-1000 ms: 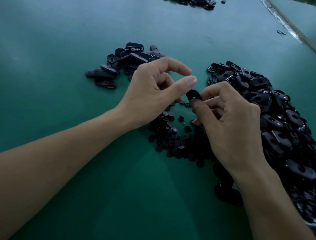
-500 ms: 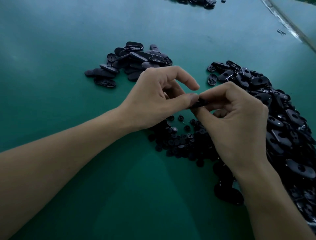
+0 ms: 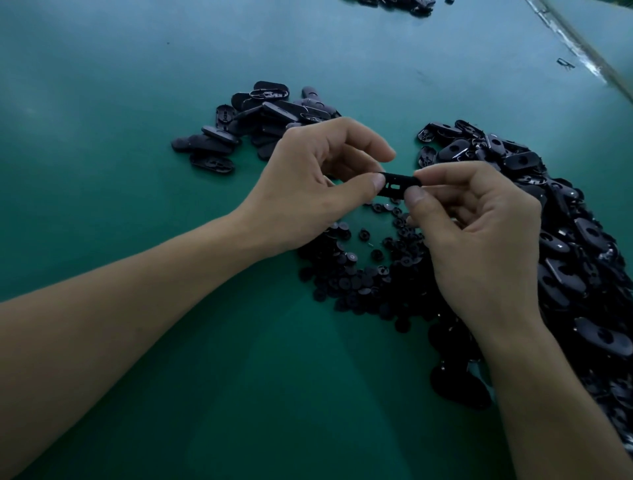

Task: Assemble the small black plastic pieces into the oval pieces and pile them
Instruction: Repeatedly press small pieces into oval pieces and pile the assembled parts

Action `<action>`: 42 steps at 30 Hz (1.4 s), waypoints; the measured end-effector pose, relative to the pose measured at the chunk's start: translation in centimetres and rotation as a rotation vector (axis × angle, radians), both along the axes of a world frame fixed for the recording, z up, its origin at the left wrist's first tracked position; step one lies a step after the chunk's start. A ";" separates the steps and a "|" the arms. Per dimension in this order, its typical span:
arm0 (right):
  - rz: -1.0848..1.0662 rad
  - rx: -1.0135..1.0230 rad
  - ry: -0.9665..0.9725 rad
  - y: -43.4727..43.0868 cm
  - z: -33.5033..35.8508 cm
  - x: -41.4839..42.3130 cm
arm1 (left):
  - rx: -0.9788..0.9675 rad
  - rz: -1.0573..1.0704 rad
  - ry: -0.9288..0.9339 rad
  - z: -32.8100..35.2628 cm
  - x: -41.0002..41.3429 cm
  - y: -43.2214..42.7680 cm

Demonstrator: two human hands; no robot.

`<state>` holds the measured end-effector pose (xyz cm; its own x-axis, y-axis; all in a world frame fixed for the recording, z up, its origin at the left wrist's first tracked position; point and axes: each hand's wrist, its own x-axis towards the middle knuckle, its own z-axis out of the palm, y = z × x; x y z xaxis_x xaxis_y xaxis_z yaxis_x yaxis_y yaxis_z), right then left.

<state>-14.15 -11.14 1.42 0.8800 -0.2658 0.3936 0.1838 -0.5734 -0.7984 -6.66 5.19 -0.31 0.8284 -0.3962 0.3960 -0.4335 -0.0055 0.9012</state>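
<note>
One black oval piece (image 3: 397, 185) is held above the green table between both hands. My left hand (image 3: 315, 186) pinches its left end with thumb and forefinger. My right hand (image 3: 479, 233) pinches its right end the same way. Its inner face with a small slot is turned toward me. Beneath the hands lies a heap of small round black pieces (image 3: 363, 277). A big heap of loose oval pieces (image 3: 561, 219) spreads along the right. A smaller pile of oval pieces (image 3: 260, 123) sits behind my left hand.
The green table top (image 3: 171, 377) stretches wide on the left and front. More black parts (image 3: 397, 3) lie at the far edge. A pale strip (image 3: 582, 51) runs diagonally at the top right, with a small clip (image 3: 565, 63) next to it.
My left hand has closed in and taken hold of the oval piece's left end. The piece has turned from end-on to lying crosswise between both hands, its inner face toward me.
</note>
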 end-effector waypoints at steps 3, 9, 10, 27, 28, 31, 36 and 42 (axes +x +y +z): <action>-0.009 0.041 0.009 -0.1 -0.1 0.1 | 0.001 -0.010 0.010 0.0 0.0 0.0; 0.012 0.058 0.021 0.0 -0.1 -0.1 | 0.005 -0.033 0.028 -0.1 0.0 0.1; 0.015 0.051 0.023 0.0 0.0 -0.1 | 0.009 -0.036 0.030 0.0 -0.1 0.1; -0.030 -0.379 0.190 -1.1 0.4 -0.7 | 0.002 0.059 0.032 0.1 0.1 -0.1; -0.009 -0.395 0.250 -1.2 0.4 -0.8 | 0.001 0.058 0.036 0.1 0.1 -0.1; 0.048 -0.456 0.412 -1.0 0.5 -0.8 | 0.004 0.056 0.047 0.1 0.1 -0.1; 0.056 -0.425 0.401 -1.0 0.7 -0.9 | 0.023 0.054 0.034 0.2 0.0 -0.1; 0.045 -0.475 0.425 -0.8 0.4 -0.8 | 0.037 0.058 0.024 0.2 0.0 0.0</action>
